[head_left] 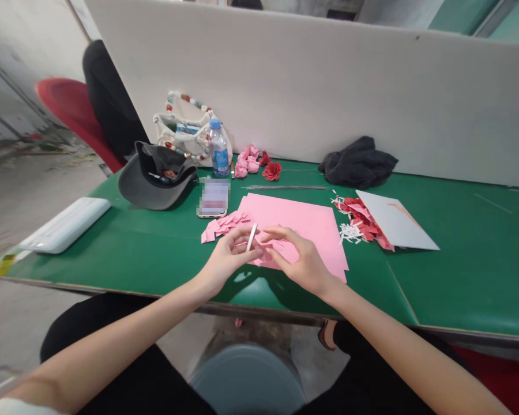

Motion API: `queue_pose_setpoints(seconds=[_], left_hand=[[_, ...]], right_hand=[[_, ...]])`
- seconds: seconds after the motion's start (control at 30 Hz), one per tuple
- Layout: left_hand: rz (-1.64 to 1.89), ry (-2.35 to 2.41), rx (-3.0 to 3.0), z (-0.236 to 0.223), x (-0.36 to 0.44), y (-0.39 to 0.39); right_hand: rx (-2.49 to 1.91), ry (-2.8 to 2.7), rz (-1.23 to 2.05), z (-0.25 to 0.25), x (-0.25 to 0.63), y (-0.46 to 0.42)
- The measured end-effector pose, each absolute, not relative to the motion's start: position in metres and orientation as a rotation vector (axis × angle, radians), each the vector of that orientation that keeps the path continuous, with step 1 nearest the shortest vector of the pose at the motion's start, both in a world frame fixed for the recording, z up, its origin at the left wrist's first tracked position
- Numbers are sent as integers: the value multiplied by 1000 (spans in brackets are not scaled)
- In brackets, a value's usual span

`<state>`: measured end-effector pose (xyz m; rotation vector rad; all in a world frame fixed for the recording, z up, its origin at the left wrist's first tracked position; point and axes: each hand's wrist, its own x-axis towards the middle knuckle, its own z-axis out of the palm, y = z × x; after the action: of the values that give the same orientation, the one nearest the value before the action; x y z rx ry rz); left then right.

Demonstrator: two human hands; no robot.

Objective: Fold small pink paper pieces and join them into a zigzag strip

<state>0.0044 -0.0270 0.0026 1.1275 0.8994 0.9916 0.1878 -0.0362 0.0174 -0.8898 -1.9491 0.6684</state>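
Observation:
My left hand (227,253) is closed on a narrow white stick (251,237), which stands tilted between thumb and fingers. Facing it from the right, my right hand (301,258) has its fingers curved and apart, its fingertips close to the stick. Whether a bit of pink paper lies between the fingertips is hard to make out against the pink behind. Both hands hover over a stack of pink paper sheets (307,219). Cut pink paper pieces (225,223) lie in a loose pile just beyond my left hand.
Behind are a phone (213,197), thin wires (285,187), pink paper flowers (247,160), a red one (271,171) and a water bottle (219,151). A cap (155,178) and white device (67,225) lie left. A white board (398,222) covers red scraps (363,219); black cloth (358,162) lies behind.

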Motion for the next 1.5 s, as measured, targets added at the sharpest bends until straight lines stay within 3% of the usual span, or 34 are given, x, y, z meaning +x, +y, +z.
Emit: queue_pose_setpoints(seconds=[0.57,0.83,1.03,1.5], left_hand=[[1007,936,1129,5,5,-26],[1003,941,1176,5,5,-27],[1046,965,1192,7,5,-26],[1264,924,1309,12,4,-27]], right_hand=[[-971,-1927,673,20,194,-31],[-969,-1938,804,18,194,-30],[-1003,-1767,1108,17,198,-24],[-1099,-1514,1318,5,208,-4]])
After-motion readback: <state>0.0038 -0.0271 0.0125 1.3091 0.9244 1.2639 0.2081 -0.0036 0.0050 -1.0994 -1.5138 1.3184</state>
